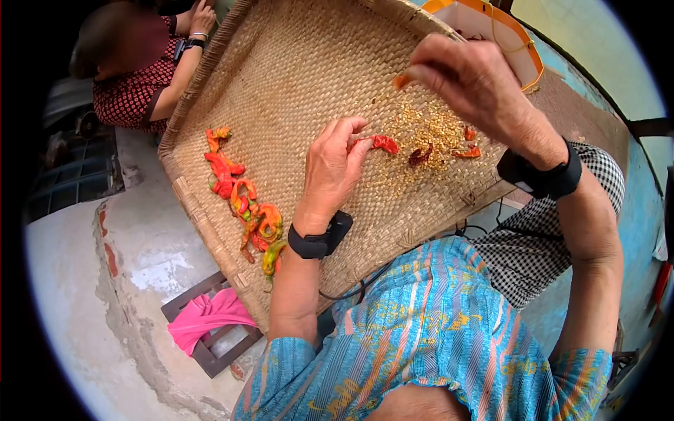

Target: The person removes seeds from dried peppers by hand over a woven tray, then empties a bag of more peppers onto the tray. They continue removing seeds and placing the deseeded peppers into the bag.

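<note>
In the head view the left hand (333,168) rests palm down on a woven tray (302,63). Its fingers are curled and their tips are closed on one end of a red chili (382,144). The chili lies flat on the weave and sticks out from those fingertips toward the right. The right hand (467,81) is lifted above the tray, up and to the right of the left grip. Its thumb and fingers are pinched together on an orange bit (401,81) that shows just at the fingertips. Below the right grip and just beside the chili's free end, seeds (421,130) lie scattered on the weave. Among them, under the right wrist, lie a dark pod (420,156) and orange scraps (469,151). Left of the left hand, well apart from its fingertips, a heap (242,200) of red, orange and green chilies runs in a strip toward the tray's near rim. A black band (317,244) circles each wrist. Past the near rim, below and left of the left wrist, a pink cloth (207,319) lies on a dark frame (217,358). At the tray's far left corner sits another person (133,84) in a red patterned top, well apart from both grips. Behind the right hand a white box (491,28) with an orange rim stands at the tray's far edge.
</note>
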Demonstrator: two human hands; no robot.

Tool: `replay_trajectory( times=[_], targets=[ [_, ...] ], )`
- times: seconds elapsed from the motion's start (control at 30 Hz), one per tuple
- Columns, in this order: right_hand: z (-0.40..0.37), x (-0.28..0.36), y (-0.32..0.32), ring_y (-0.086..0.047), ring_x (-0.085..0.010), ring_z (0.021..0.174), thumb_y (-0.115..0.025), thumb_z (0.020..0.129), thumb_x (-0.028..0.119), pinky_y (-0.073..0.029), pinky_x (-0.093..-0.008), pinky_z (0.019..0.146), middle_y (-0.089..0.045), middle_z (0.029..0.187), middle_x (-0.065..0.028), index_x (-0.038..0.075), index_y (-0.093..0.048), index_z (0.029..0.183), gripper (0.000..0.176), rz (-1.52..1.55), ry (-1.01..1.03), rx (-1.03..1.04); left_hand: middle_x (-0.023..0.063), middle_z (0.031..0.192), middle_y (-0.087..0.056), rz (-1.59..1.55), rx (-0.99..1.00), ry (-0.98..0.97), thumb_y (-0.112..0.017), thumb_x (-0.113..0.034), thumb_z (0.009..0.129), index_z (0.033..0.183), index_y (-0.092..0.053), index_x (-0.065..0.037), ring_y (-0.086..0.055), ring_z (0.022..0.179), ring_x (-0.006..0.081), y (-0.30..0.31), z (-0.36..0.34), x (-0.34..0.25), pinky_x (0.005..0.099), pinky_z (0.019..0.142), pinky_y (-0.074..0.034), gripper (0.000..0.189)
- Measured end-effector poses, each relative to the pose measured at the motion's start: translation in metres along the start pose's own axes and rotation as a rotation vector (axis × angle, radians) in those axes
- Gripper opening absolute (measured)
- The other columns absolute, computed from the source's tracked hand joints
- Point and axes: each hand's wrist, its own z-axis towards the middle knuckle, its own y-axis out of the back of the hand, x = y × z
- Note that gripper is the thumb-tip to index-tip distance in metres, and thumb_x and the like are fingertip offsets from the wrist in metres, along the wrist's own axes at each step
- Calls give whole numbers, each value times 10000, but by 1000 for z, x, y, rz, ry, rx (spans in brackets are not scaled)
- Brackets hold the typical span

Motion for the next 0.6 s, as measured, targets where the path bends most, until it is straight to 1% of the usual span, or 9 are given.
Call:
replay_trajectory(
  times=[0.03,0.1,0.17,0.3,0.37,0.4,0.47,0.53,0.6],
  targets=[
    [6,-11,11,-665,-185,637,-639,917,160,-545,-327,573,-659,709,-94,31,-642,964,138,-99,84,-98,104,954,-636,274,25,-132,-677,-62,859,1035,-623,-20,-648,785,233,1,-2,9,339,690,-512,189],
    [4,-46,31,-634,-110,668,-616,949,203,-513,-271,534,-697,837,-49,68,-651,1068,183,-182,64,-206,126,943,-615,321,17,-159,-673,-51,842,1022,-623,-17,-630,807,284,-2,-7,16,369,713,-505,190],
    [20,-23,58,-512,-226,578,-606,918,75,-439,-364,537,-526,663,-123,-7,-533,1133,242,-264,-181,-279,149,932,-594,363,13,-187,-668,-39,825,1009,-623,-13,-612,828,334,-4,-9,18,400,736,-499,191],
    [13,-32,62,-511,-195,567,-611,927,90,-432,-345,518,-551,660,-103,-17,-557,1098,209,-479,-210,-351,149,906,-591,341,20,-117,-648,-33,837,964,-623,-8,-595,836,343,-8,-7,23,410,728,-488,132],
    [13,-20,57,-495,-162,551,-617,934,106,-421,-319,503,-546,645,-82,-25,-571,1096,213,-181,-474,-166,154,901,-589,332,17,-124,-644,-32,838,959,-622,-8,-599,821,347,-7,-7,23,408,720,-489,125],
    [7,-23,46,-465,-120,539,-620,949,137,-402,-280,493,-546,649,-49,-21,-585,1113,230,-192,-270,-132,128,900,-609,316,-1,-60,-641,-44,856,949,-622,-8,-618,804,307,-7,-6,20,384,706,-495,101],
    [-6,-38,12,-564,-115,607,-596,964,189,-502,-267,530,-624,787,-52,79,-607,1213,273,-200,67,-74,102,898,-628,299,-19,3,-638,-56,875,939,-622,-8,-637,788,266,-4,-4,12,360,693,-501,81],
    [-6,5,-1,-683,-216,681,-637,920,147,-574,-338,629,-688,763,-131,-4,-628,1120,251,27,-218,191,44,920,-655,-137,-37,175,-632,-103,924,961,-617,-11,-647,777,150,0,-1,0,291,683,-517,100],
    [-11,15,-17,-674,-245,645,-660,907,176,-558,-369,616,-663,711,-170,-21,-631,1108,283,230,-252,327,36,901,-647,-401,-41,184,-622,-95,937,992,-611,-11,-638,768,119,1,0,-18,272,680,-526,101]
  ],
)
